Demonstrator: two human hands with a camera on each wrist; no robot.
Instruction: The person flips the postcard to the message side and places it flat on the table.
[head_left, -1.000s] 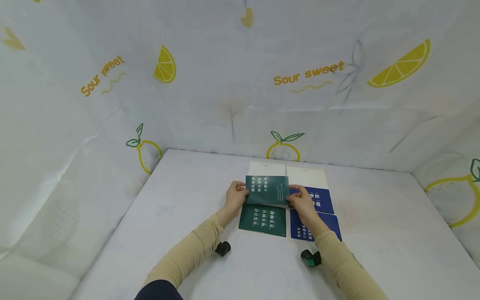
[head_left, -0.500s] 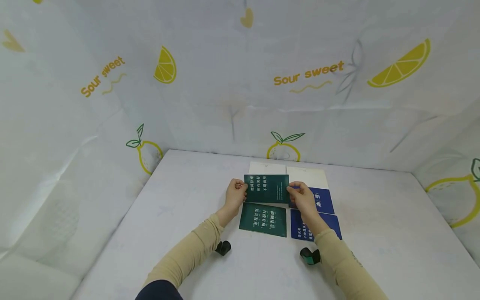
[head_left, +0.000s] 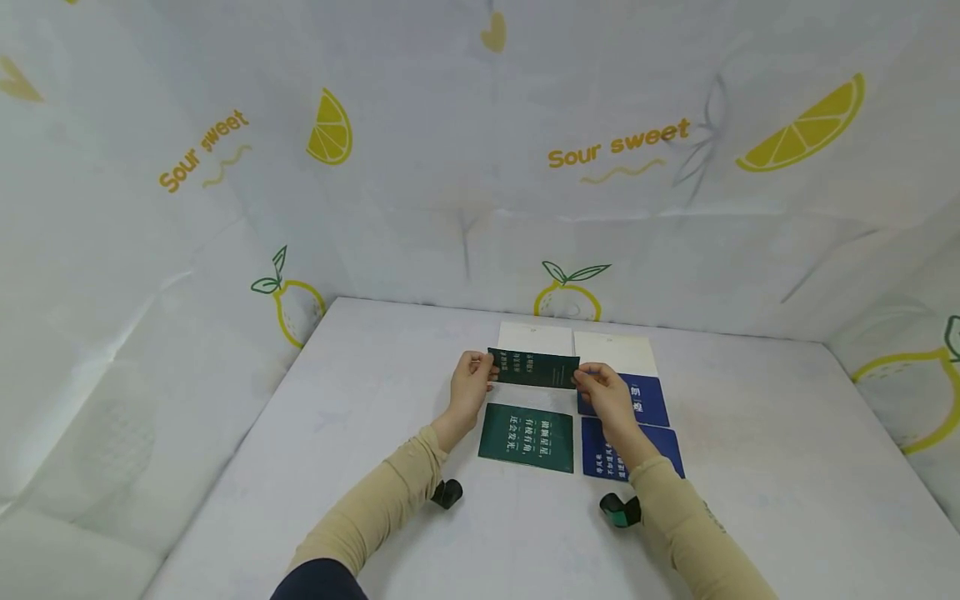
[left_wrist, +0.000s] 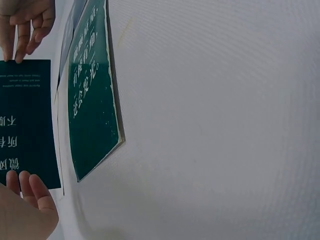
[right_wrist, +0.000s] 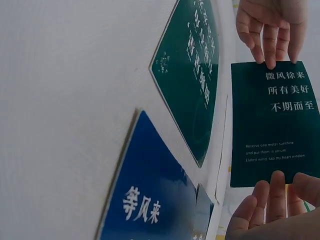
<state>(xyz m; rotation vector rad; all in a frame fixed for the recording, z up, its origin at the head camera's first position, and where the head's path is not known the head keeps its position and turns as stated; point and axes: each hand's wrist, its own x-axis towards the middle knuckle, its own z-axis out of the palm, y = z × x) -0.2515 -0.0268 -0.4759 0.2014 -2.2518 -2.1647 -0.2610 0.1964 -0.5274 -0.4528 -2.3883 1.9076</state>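
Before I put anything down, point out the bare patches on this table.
Free: table right of the blue cards; left of the left sleeve; between the black rolls, below the flat green card. Crowded: the middle, where left hand and right hand hold the other green card, white cards beyond.

The held green card point(head_left: 534, 372) has tipped toward edge-on; more white surface point(head_left: 532, 396) shows between it and the lower green card point(head_left: 526, 438).

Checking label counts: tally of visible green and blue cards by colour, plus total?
Green: 2 (held green card, pinched by left hand and right hand; lower green card on table)
Blue: 2 (nearer blue card, farther blue card, both partly hidden)
Total: 4
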